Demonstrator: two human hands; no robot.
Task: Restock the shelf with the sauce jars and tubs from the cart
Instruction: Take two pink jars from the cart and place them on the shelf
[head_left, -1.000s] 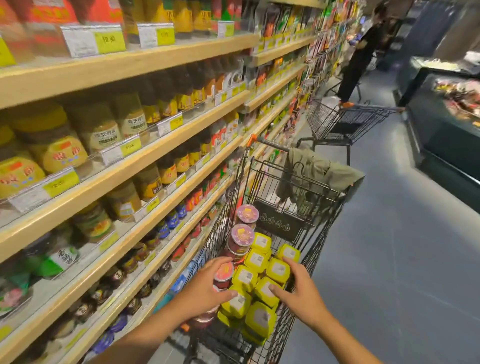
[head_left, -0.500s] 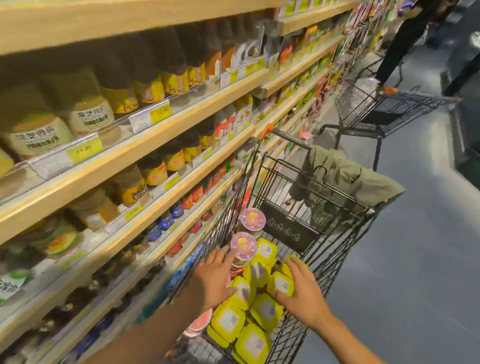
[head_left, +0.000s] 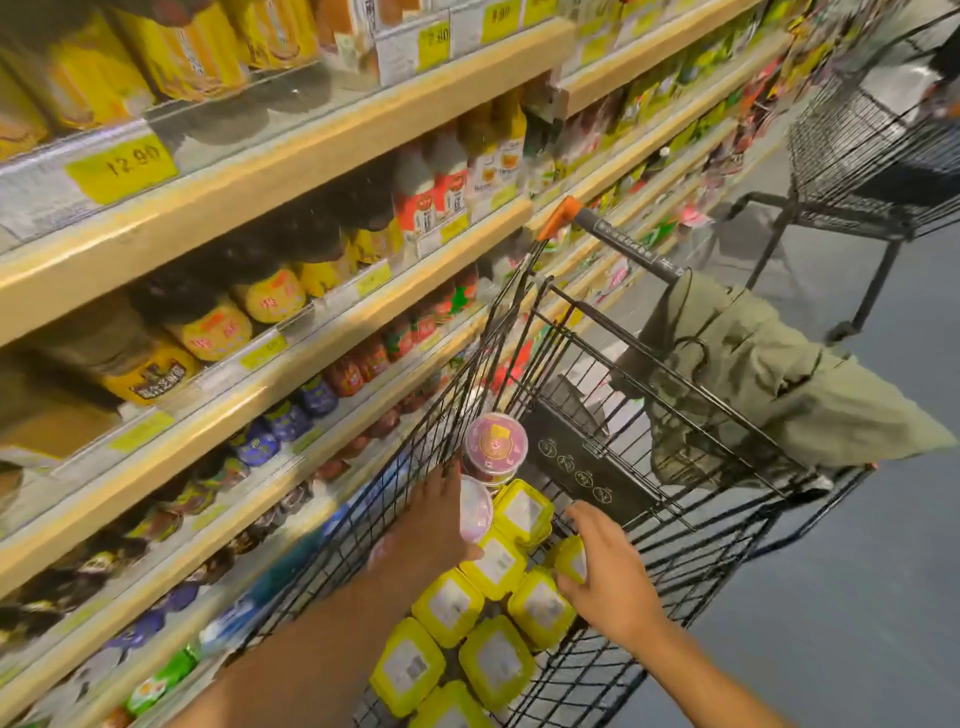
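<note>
Shelf (head_left: 291, 171) fills left of frame, w/ bottles. Cart (head_left: 587, 467) centre-right, green jacket (head_left: 769, 374) draped over its far end. Yellow tubs (head_left: 496, 662) packed at bottom centre, pink-lid jars (head_left: 495, 444) just above. Right hand (head_left: 610, 582) curls round one tub (head_left: 571, 558). Left hand (head_left: 436, 525) touches a jar (head_left: 475, 509); grip unclear.

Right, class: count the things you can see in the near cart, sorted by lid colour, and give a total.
Yellow tubs: 8
Pink jars: 2
Total: 10
More may lie hidden underneath.
</note>
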